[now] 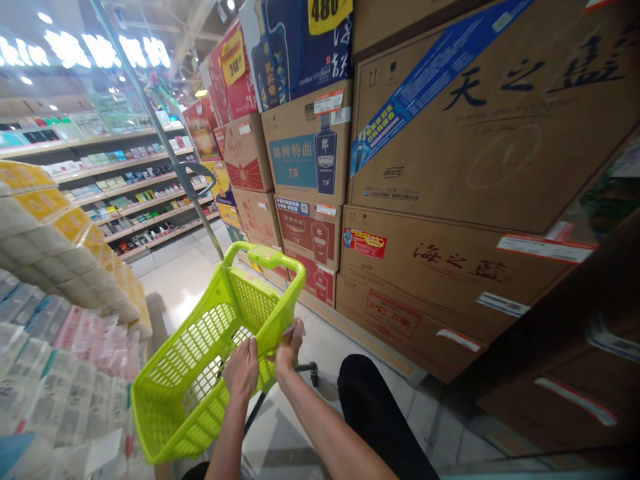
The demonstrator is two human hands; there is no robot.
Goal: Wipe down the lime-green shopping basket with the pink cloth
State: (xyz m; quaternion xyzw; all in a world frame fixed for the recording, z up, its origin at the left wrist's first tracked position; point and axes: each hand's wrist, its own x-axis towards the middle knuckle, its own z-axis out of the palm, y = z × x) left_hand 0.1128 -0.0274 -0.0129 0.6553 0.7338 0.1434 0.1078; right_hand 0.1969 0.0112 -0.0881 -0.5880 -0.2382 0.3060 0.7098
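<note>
A bright green plastic shopping cart (220, 333) with slotted basket walls stands in the aisle in front of me, turned at an angle. My left hand (242, 367) is closed over the near side rim of its basket, thumb on top. Just to the right, my right hand (290, 343) grips the same rim close to the handle end, its fingers curled and partly hidden. The cart's green handle (265, 255) rises beyond both hands, touched by neither. Through the slots the white floor shows. A black caster (314, 375) sits below the right hand.
Stacked brown cartons (425, 253) line the right side. Packaged goods (65, 373) and yellow-and-white packs (60, 240) are piled on the left. A slanted metal pole (165, 140) rises beyond the cart. Stocked shelves (140, 173) stand behind. My black-clad knee (370, 407) is close to the cartons.
</note>
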